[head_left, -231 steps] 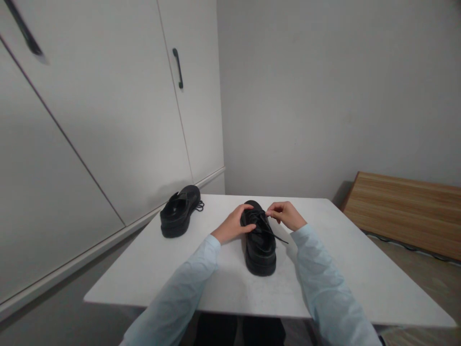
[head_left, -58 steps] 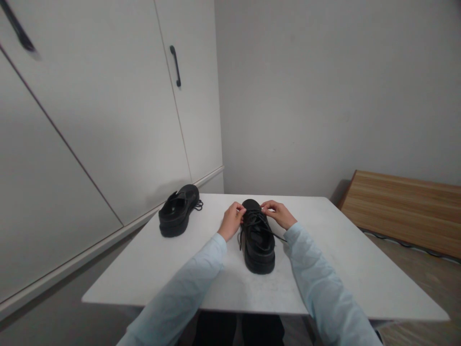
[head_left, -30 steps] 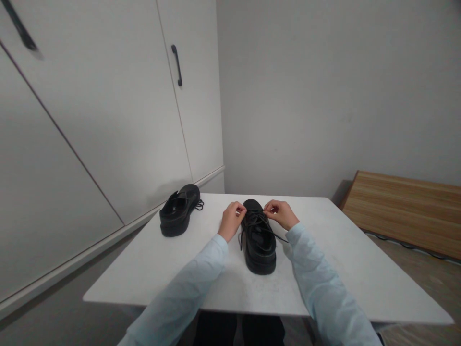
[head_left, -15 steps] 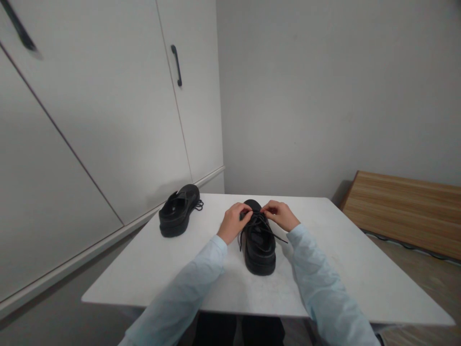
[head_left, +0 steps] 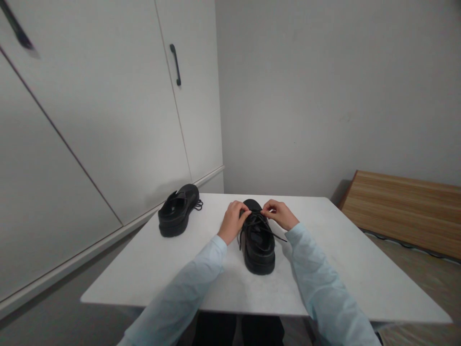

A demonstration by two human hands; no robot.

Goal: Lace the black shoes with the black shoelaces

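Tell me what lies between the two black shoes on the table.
Between the left-side shoe and the right-side shoe, the head view shows white tabletop, the left hand and part of its light blue sleeve.

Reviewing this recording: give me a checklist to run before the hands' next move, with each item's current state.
1. Near shoe sole-down on the table, heel toward the person: ok.
2. Left hand's grip, thumb and finger together at the laces: ok.
3. Right hand's grip, likewise at the laces, opposite: ok.
4. Which strand each grip pinches: cannot tell, too small.
5. Other shoe apart from both hands, at the table's far left: ok.
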